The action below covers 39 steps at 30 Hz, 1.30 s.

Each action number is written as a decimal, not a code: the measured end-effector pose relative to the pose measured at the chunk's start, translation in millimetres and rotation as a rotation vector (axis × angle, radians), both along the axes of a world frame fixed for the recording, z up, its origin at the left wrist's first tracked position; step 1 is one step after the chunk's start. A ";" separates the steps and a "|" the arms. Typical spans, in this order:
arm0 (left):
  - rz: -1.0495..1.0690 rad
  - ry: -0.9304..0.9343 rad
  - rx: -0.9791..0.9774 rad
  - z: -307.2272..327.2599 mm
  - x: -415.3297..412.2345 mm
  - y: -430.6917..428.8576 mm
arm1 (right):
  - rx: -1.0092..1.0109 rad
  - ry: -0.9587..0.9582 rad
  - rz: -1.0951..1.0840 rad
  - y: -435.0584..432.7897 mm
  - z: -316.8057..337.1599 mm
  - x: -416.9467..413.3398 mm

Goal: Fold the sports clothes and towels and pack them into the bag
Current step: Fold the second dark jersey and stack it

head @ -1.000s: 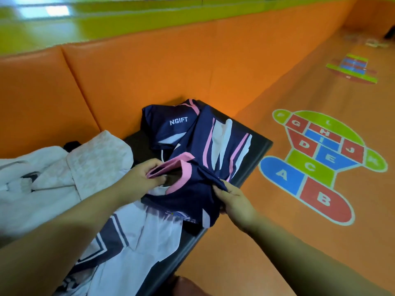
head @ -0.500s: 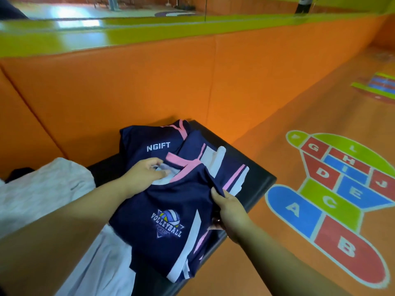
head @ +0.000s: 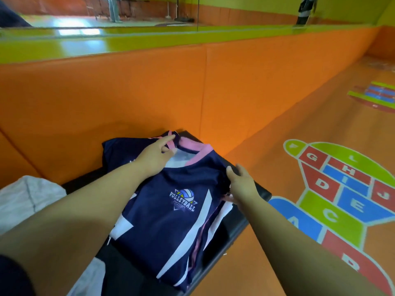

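Orange wall behind bench: left hand pinches jersey collar, right hand grips its side; near the bench edge, a tug might spill it.

Two jerseys, one towel, two hands

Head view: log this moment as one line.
step: folding | navy jersey: logo up on black surface | left hand: pinches collar | right hand: grips side edge | bag: not in view

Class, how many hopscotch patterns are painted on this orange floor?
2. The lettered hopscotch lies right of the black bench; the striped hopscotch lies farther off, upper right. More may be out of view.
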<state>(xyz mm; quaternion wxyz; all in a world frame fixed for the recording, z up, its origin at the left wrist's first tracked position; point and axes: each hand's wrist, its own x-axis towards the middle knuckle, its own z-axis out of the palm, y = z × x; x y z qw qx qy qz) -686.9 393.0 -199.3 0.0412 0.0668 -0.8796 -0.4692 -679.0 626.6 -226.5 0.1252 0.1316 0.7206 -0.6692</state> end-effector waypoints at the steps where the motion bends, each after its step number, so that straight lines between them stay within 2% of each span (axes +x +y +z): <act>1: 0.018 -0.028 -0.042 -6.8 6.0 -1.1 | 0.123 0.021 -0.009 3.0 -3.0 -1.0; 4: 0.016 -0.089 -0.114 -26.5 36.1 -10.4 | 0.403 0.155 0.037 7.6 -2.7 12.6; 9: -0.113 -0.091 -0.286 -52.1 99.5 -28.7 | 0.569 0.350 0.280 -7.9 -4.2 72.0; 13: -0.095 -0.160 -0.423 -65.3 151.5 -33.8 | 0.700 0.537 0.542 -19.8 -17.1 130.5; 16: -0.023 -0.217 -0.427 -77.0 180.8 -42.0 | 0.804 0.592 0.744 -31.0 -35.0 164.7; 18: 0.042 -0.202 -0.383 -82.3 188.2 -47.4 | 0.973 0.646 0.827 -35.9 -45.8 175.3; 20: 0.070 -0.177 -0.339 -84.3 187.7 -51.6 | 1.105 0.658 0.831 -39.8 -49.4 178.6; 23: -0.010 -0.203 -0.406 -83.6 187.2 -56.6 | 1.196 0.625 0.834 -45.8 -50.6 180.3; 26: -0.191 -0.230 -0.547 -79.4 191.6 -60.3 | 1.215 0.630 0.840 -44.9 -55.9 178.4; 29: -0.245 -0.193 -0.650 -82.5 191.4 -62.4 | 1.205 0.662 0.819 -40.6 -51.9 172.4; 34: -0.319 -0.018 -0.893 -90.8 184.0 -61.7 | 1.007 0.515 0.812 -36.6 -27.3 161.8; 39: -0.321 0.142 -0.918 -81.6 181.0 -49.4 | 0.810 0.425 0.692 -24.7 -5.9 156.7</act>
